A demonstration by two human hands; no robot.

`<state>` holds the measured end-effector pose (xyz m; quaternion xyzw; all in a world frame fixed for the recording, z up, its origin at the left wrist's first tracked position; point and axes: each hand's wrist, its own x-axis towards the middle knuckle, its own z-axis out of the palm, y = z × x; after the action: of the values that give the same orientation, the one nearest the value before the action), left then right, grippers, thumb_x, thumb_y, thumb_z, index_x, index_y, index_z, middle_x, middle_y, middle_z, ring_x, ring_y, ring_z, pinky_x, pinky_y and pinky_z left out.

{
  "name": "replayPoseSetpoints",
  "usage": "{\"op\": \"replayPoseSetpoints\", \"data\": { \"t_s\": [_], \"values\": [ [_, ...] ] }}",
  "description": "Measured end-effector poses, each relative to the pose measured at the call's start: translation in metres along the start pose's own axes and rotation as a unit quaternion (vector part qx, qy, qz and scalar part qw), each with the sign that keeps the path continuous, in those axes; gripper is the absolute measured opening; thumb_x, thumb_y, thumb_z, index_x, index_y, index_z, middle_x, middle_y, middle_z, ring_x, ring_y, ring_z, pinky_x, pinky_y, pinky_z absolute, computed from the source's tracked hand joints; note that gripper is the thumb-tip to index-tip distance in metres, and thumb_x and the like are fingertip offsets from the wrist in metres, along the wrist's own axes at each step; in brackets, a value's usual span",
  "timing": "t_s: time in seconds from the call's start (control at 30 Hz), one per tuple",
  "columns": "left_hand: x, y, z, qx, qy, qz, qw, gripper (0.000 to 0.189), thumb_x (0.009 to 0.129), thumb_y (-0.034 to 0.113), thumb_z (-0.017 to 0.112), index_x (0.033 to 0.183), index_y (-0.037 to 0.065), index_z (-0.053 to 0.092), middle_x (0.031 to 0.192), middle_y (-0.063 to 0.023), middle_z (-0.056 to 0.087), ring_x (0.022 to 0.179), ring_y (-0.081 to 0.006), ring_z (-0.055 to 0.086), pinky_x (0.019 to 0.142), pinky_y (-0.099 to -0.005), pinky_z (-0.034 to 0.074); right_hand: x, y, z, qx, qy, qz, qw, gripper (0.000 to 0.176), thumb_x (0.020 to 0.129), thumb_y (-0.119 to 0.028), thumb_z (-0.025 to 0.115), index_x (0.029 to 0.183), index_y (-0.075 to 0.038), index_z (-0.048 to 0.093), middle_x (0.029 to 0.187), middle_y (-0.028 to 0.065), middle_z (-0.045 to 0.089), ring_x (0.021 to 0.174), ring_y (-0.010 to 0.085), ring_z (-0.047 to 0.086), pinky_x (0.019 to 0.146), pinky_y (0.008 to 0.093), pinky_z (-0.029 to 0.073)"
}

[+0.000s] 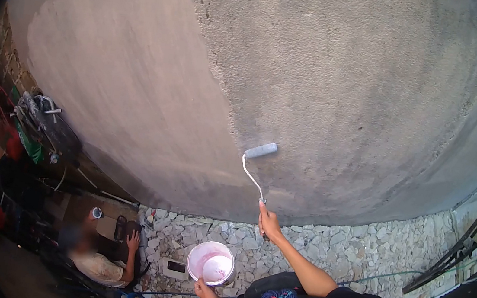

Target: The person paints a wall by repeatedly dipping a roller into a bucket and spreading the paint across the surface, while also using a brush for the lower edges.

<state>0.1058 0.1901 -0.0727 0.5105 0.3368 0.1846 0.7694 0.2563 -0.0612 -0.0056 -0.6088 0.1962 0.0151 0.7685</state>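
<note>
My right hand (268,221) is closed round the handle of a paint roller (261,150). The roller's grey-blue sleeve lies against the rough grey wall (330,101), low down, near the edge where a smoother patch meets the coarser surface. Its bent white frame runs down to my fist. My left hand (205,291) grips the near rim of a white bucket (194,260) at the lower middle. Pinkish-white residue coats the inside of the bucket, and a pale pool shows at its bottom.
Broken stone (334,248) covers the ground along the wall. A person (103,267) sits at lower left holding a cup (96,213). A dark phone-like object (176,266) lies left of the bucket. Dark metal bars (461,259) stand at right; a hose (381,280) crosses the stones.
</note>
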Motion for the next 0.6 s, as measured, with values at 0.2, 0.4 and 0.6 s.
{"op": "replayPoseSetpoints", "data": {
  "t_s": [0.2, 0.4, 0.6],
  "values": [
    [-0.009, -0.01, -0.017, 0.026, 0.005, -0.019, 0.999, 0.019, 0.093, 0.022, 0.052, 0.083, 0.006, 0.047, 0.082, -0.0034, 0.055, 0.075, -0.0139, 0.057, 0.066, -0.0294, 0.049, -0.041, 0.026, -0.058, 0.056, 0.048, 0.096, 0.993, 0.053, 0.095, -0.055, 0.042, 0.077, -0.006, 0.046, 0.049, 0.0006, 0.037, 0.037, 0.0124, 0.039, 0.036, 0.0292, 0.035],
    [-0.015, -0.01, 0.002, 0.063, -0.008, -0.033, 0.997, 0.023, 0.092, 0.02, 0.051, 0.075, 0.009, 0.04, 0.075, 0.0003, 0.048, 0.07, -0.0103, 0.051, 0.063, -0.0279, 0.045, -0.06, -0.026, -0.111, 0.124, 0.117, 0.149, 0.974, 0.038, 0.096, -0.039, 0.048, 0.097, 0.0, 0.05, 0.054, 0.0004, 0.04, 0.042, 0.0113, 0.038, 0.04, 0.0272, 0.034],
    [-0.017, -0.02, 0.027, 0.082, -0.054, -0.025, 0.995, 0.022, 0.091, 0.019, 0.051, 0.076, 0.009, 0.04, 0.076, 0.0004, 0.046, 0.071, -0.0104, 0.049, 0.065, -0.028, 0.045, -0.063, -0.075, -0.132, 0.408, -0.031, 0.158, 0.899, 0.026, 0.095, -0.024, 0.054, 0.104, 0.0, 0.05, 0.063, 0.0002, 0.043, 0.046, 0.007, 0.038, 0.04, 0.0204, 0.033]
  ]
}}
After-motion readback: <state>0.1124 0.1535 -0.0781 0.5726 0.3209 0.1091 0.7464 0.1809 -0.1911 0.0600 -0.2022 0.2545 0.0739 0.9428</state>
